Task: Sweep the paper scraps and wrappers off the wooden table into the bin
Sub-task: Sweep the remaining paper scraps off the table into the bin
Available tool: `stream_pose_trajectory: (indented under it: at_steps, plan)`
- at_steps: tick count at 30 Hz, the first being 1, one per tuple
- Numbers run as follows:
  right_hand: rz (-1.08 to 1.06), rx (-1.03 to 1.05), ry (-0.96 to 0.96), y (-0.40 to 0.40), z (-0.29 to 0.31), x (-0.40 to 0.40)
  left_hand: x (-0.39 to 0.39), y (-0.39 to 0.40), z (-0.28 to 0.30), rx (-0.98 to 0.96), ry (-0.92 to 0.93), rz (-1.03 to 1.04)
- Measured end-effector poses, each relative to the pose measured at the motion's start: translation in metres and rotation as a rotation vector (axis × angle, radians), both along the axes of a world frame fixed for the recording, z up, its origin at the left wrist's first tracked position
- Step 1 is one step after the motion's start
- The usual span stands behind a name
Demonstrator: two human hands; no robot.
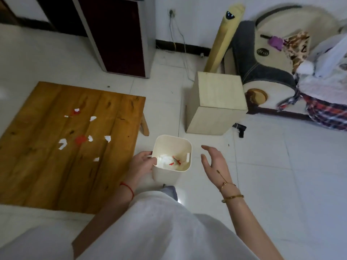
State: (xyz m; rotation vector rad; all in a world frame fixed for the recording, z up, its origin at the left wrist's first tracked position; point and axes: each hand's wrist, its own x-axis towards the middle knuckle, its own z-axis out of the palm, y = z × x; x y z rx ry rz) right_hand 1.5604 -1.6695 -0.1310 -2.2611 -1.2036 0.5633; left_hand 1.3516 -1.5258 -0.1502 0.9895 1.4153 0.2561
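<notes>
A: Where is the bin (171, 158)?
B: On the floor, right of the wooden table (56, 166); left hand (142, 163) grips its rim.
A: Right hand (214, 162)?
B: Open, beside it. Scraps (62, 143) lie on the table.

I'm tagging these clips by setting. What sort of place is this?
Most likely a living room at home: an upholstered sofa heaped with clothes, a tiled floor, and a low wooden table beside a small bin.
</notes>
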Motion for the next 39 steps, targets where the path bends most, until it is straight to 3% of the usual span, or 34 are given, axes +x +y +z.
stream_pose_trajectory:
  at_steps: [6,11,24,30,39]
  plan:
    - [0.191,0.024,0.001,0.1,0.009,0.056,0.028,0.044,0.012,0.025,-0.001,0.125]
    - [0.383,-0.003,0.004,0.168,0.004,0.077,0.033,0.063,0.012,0.029,0.103,0.267]
    - [1.098,-0.078,-0.019,0.335,-0.016,0.102,0.088,0.062,-0.011,-0.15,0.104,0.995]
    - [1.348,-0.1,-0.01,0.389,-0.035,0.089,0.122,0.058,-0.033,-0.217,0.118,1.187]
    - [1.641,-0.221,-0.113,0.436,-0.097,0.006,0.136,0.058,-0.081,-0.306,0.065,1.352]
